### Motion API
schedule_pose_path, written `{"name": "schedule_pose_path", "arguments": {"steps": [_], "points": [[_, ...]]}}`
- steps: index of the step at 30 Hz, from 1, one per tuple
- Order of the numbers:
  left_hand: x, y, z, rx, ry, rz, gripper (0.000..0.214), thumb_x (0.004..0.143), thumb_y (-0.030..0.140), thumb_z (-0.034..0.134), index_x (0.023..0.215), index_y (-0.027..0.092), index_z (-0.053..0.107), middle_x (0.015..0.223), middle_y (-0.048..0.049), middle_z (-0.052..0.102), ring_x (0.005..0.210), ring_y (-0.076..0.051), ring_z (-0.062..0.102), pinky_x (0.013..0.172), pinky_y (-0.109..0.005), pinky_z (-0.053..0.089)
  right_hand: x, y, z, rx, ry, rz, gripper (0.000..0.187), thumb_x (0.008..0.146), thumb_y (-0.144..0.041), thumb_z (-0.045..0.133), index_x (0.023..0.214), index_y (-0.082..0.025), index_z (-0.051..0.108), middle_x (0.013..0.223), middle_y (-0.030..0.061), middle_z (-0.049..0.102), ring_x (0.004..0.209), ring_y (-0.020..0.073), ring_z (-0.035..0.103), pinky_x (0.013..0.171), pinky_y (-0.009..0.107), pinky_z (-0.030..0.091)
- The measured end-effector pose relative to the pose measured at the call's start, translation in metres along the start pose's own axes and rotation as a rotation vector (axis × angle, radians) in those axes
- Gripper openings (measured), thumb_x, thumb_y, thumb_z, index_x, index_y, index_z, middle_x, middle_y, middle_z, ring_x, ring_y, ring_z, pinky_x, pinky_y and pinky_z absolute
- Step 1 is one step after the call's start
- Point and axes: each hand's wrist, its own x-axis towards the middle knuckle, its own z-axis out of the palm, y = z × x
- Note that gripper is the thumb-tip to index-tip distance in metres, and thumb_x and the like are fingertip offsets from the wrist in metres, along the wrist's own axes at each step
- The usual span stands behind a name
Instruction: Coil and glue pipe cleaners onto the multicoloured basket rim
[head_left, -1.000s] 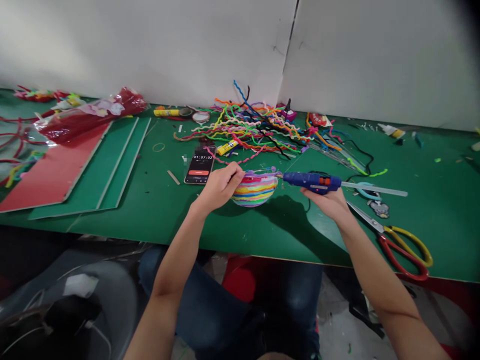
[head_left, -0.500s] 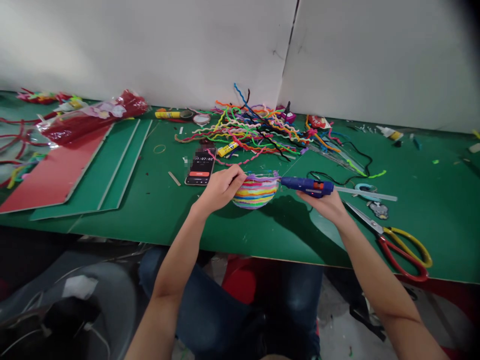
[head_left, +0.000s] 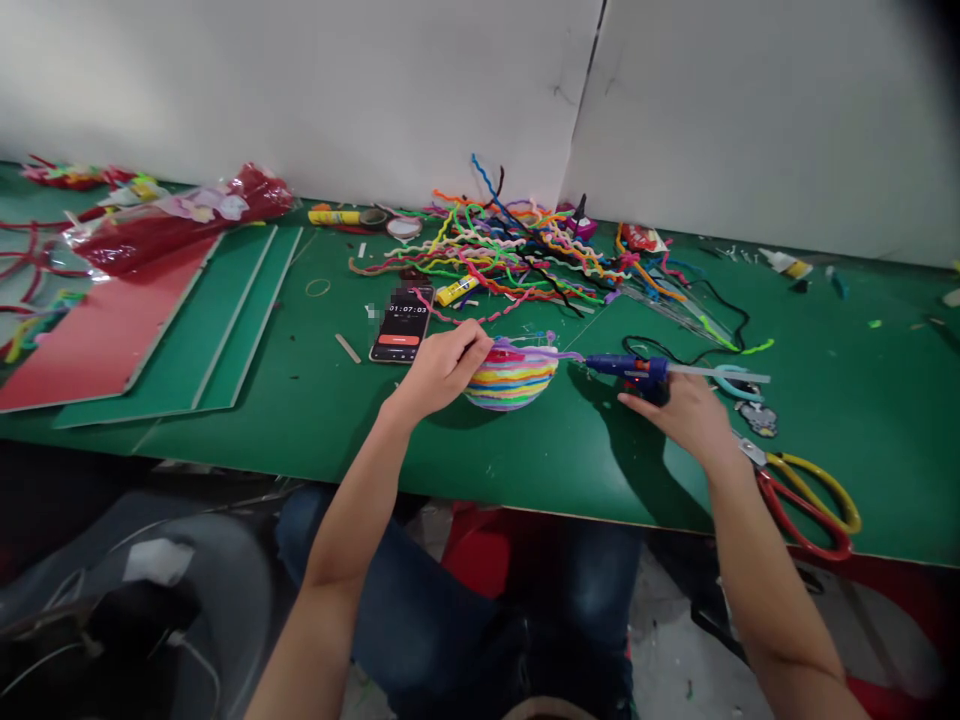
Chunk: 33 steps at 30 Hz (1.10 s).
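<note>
A striped bowl of coiled pipe cleaners [head_left: 512,378] rests on the green table [head_left: 525,460]. My left hand [head_left: 439,368] is closed on its left rim, fingers pinching the top edge. The blue hot glue gun [head_left: 628,369] sits low on the table just right of the bowl, nozzle pointing at the rim, a clear glue stick sticking out of its back. My right hand [head_left: 690,415] is wrapped round the gun's handle from the near side.
A phone showing a timer [head_left: 403,325] lies left of the bowl. A heap of coloured pipe cleaners [head_left: 517,255] fills the back. Red and yellow scissors [head_left: 802,490] lie at the right. Red and green boards [head_left: 150,320] are stacked at the left.
My right hand has lowered the glue gun from above the table down onto it and drawn it slightly away from the bowl. The left hand has stayed on the rim.
</note>
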Motion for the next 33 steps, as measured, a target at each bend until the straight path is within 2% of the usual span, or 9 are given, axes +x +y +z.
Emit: {"name": "schedule_pose_path", "arguments": {"steps": [3, 6, 8, 10, 14, 20, 25, 27, 33], "points": [[0.000, 0.000, 0.000, 0.005, -0.008, -0.002, 0.026, 0.097, 0.031, 0.037, 0.074, 0.020, 0.044, 0.061, 0.0028, 0.051, 0.052, -0.009, 0.046, 0.049, -0.024, 0.031, -0.033, -0.019, -0.027, -0.205, 0.151, 0.035, 0.044, 0.079, -0.061, 0.059, 0.085, -0.018, 0.063, 0.079, 0.0106, 0.064, 0.073, 0.0241, 0.058, 0.062, 0.035, 0.040], [-0.001, -0.001, 0.000, 0.009, -0.009, 0.001, 0.026, 0.097, 0.032, 0.037, 0.075, 0.020, 0.045, 0.060, 0.0028, 0.051, 0.053, -0.009, 0.047, 0.050, -0.024, 0.031, -0.045, -0.047, -0.044, -0.056, 0.072, 0.072, 0.036, 0.085, -0.056, 0.055, 0.081, -0.021, 0.061, 0.076, 0.0070, 0.065, 0.068, 0.0208, 0.059, 0.062, 0.034, 0.041], [0.000, 0.000, 0.000, 0.010, -0.005, -0.003, 0.027, 0.097, 0.033, 0.037, 0.075, 0.020, 0.045, 0.060, 0.0029, 0.051, 0.052, -0.009, 0.047, 0.050, -0.024, 0.031, -0.038, -0.067, -0.046, 0.213, 0.001, -0.042, 0.029, 0.086, -0.049, 0.058, 0.096, -0.022, 0.062, 0.087, 0.0056, 0.068, 0.076, 0.0190, 0.063, 0.068, 0.032, 0.046], [0.000, 0.000, 0.000, 0.011, -0.003, -0.007, 0.028, 0.097, 0.033, 0.037, 0.074, 0.020, 0.045, 0.059, 0.0032, 0.050, 0.052, -0.008, 0.046, 0.050, -0.024, 0.031, -0.022, -0.084, -0.042, 0.358, -0.027, -0.174, 0.029, 0.087, -0.044, 0.058, 0.106, -0.023, 0.060, 0.096, 0.0055, 0.068, 0.083, 0.0182, 0.064, 0.074, 0.031, 0.048], [-0.001, 0.001, -0.001, 0.003, -0.021, 0.000, 0.028, 0.097, 0.033, 0.037, 0.074, 0.019, 0.045, 0.061, 0.0031, 0.051, 0.052, -0.008, 0.045, 0.050, -0.023, 0.031, 0.005, -0.104, -0.028, 0.441, 0.004, -0.303, 0.018, 0.089, -0.037, 0.055, 0.097, -0.023, 0.063, 0.088, 0.0039, 0.067, 0.079, 0.0167, 0.062, 0.072, 0.030, 0.048], [-0.004, -0.005, -0.004, 0.014, -0.048, 0.008, 0.034, 0.098, 0.039, 0.033, 0.074, 0.019, 0.046, 0.063, 0.0017, 0.053, 0.054, -0.009, 0.047, 0.051, -0.022, 0.033, 0.012, -0.109, -0.022, 0.492, 0.043, -0.316, 0.018, 0.090, -0.034, 0.053, 0.083, -0.022, 0.064, 0.078, 0.0024, 0.065, 0.071, 0.0152, 0.058, 0.066, 0.029, 0.043], [-0.007, -0.012, -0.008, 0.014, -0.162, 0.091, 0.041, 0.088, 0.057, 0.050, 0.091, 0.017, 0.060, 0.088, -0.0052, 0.067, 0.079, -0.015, 0.061, 0.068, -0.025, 0.045, 0.017, -0.104, -0.019, 0.633, 0.032, -0.256, 0.016, 0.089, -0.032, 0.056, 0.081, -0.021, 0.066, 0.076, 0.0013, 0.063, 0.065, 0.0124, 0.053, 0.056, 0.026, 0.037], [-0.007, -0.012, -0.009, -0.005, -0.182, 0.071, 0.041, 0.088, 0.056, 0.051, 0.095, 0.017, 0.062, 0.092, -0.0056, 0.069, 0.083, -0.016, 0.062, 0.071, -0.026, 0.047, 0.018, -0.102, -0.018, 0.688, 0.050, -0.276, 0.015, 0.088, -0.030, 0.058, 0.080, -0.021, 0.066, 0.075, 0.0006, 0.062, 0.063, 0.0117, 0.052, 0.054, 0.026, 0.035], [-0.005, -0.008, -0.008, -0.085, -0.160, 0.023, 0.030, 0.091, 0.044, 0.051, 0.085, 0.017, 0.062, 0.080, -0.0013, 0.067, 0.069, -0.011, 0.058, 0.061, -0.022, 0.041, 0.011, -0.098, -0.018, 0.714, 0.116, -0.401, 0.010, 0.087, -0.025, 0.060, 0.079, -0.022, 0.065, 0.076, 0.0015, 0.064, 0.065, 0.0134, 0.054, 0.056, 0.028, 0.040]]}}
